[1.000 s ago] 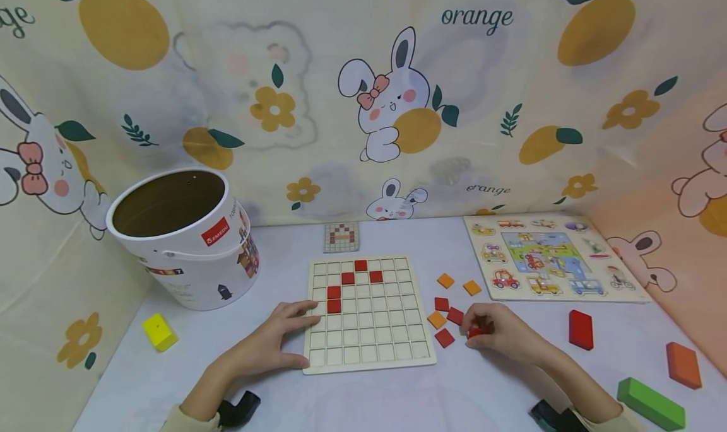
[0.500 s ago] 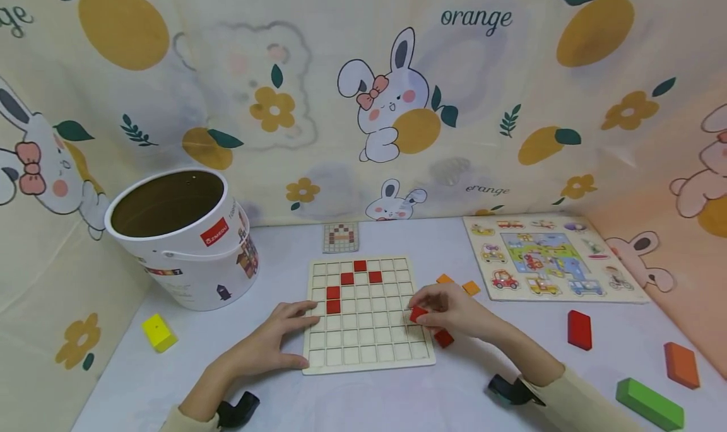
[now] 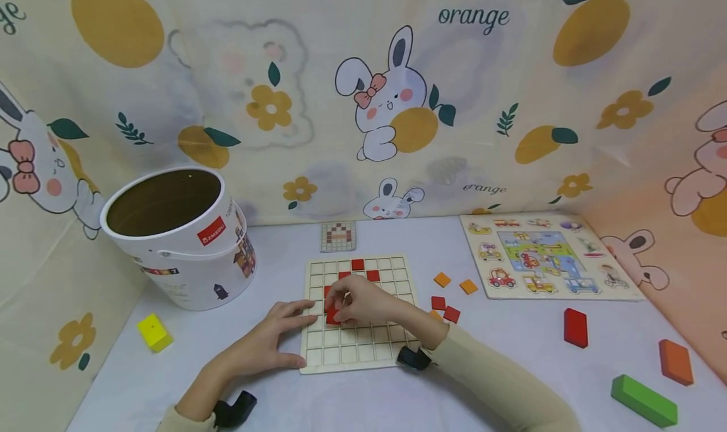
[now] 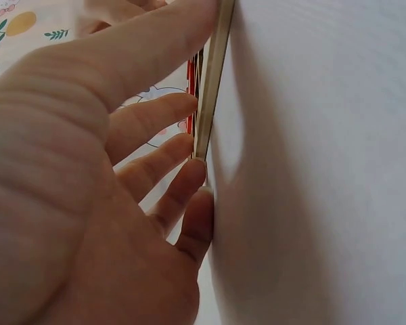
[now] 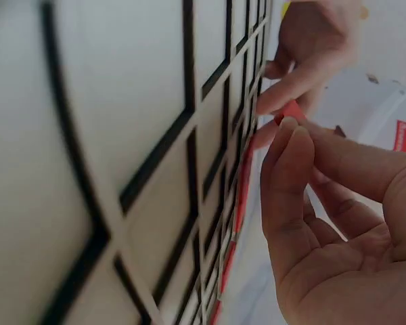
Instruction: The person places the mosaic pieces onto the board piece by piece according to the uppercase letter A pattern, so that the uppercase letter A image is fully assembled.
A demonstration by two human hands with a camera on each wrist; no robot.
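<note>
1. Okay, I see the right hand (image 3: 363,301) over the left half of the board (image 3: 363,354), thumb and fingertips pinched tight on a red tile (image 5: 292,110); can't tell if the tile touches the board.
2. Left hand (image 3: 278,334) at the board's left edge, fingers nearly straight, touching it.
3. Red squares (image 3: 357,265) in cells toward the board's far edge.
4. Loose red tiles (image 3: 438,303), orange tiles (image 3: 442,280) right of board.
5. Bucket (image 3: 187,280) left of board.

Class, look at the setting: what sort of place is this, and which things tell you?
Probably a children's play corner: a bunny-print backdrop rises behind the table, which holds a vehicle puzzle and a grid board with red tiles.
</note>
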